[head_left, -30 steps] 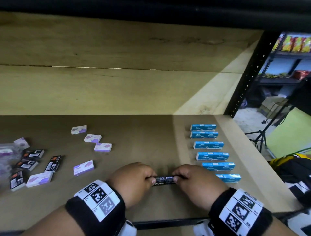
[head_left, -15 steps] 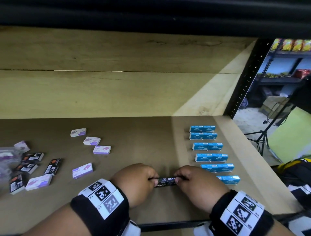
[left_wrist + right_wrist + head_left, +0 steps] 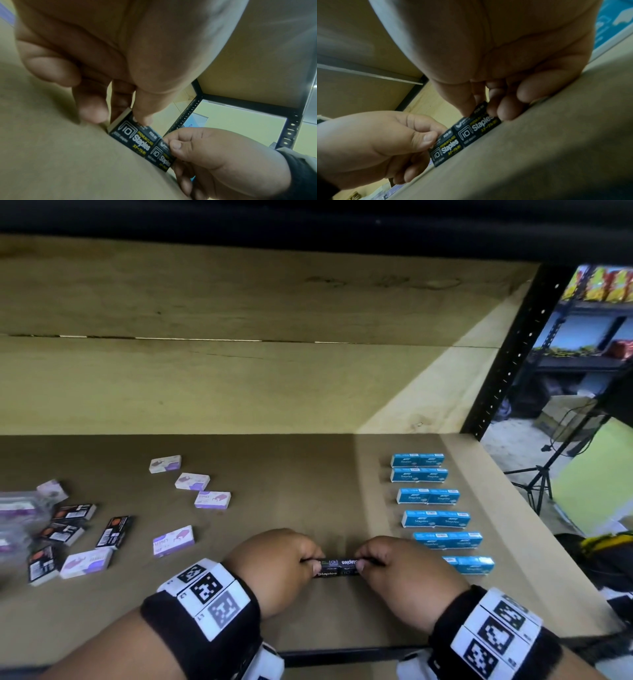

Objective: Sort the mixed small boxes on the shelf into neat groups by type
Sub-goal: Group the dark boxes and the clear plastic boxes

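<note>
Two black staples boxes [image 3: 337,567] stand on edge, end to end, on the brown shelf board [image 3: 291,494] near its front edge. My left hand [image 3: 313,565] pinches the left box [image 3: 135,136] between thumb and fingers. My right hand [image 3: 361,565] pinches the right box [image 3: 479,121] the same way. The two boxes touch at their ends. Blue staples boxes [image 3: 435,518] lie in a column to the right of my hands. Purple-and-white boxes [image 3: 191,481] lie scattered to the left. Loose black boxes [image 3: 114,530] lie further left, mixed with purple ones.
A clear plastic bag [image 3: 17,518] with purple boxes sits at the far left. The wooden back wall [image 3: 239,371] closes the shelf behind. A black upright post [image 3: 507,371] marks the right end. A black metal rail [image 3: 342,657] runs along the front edge.
</note>
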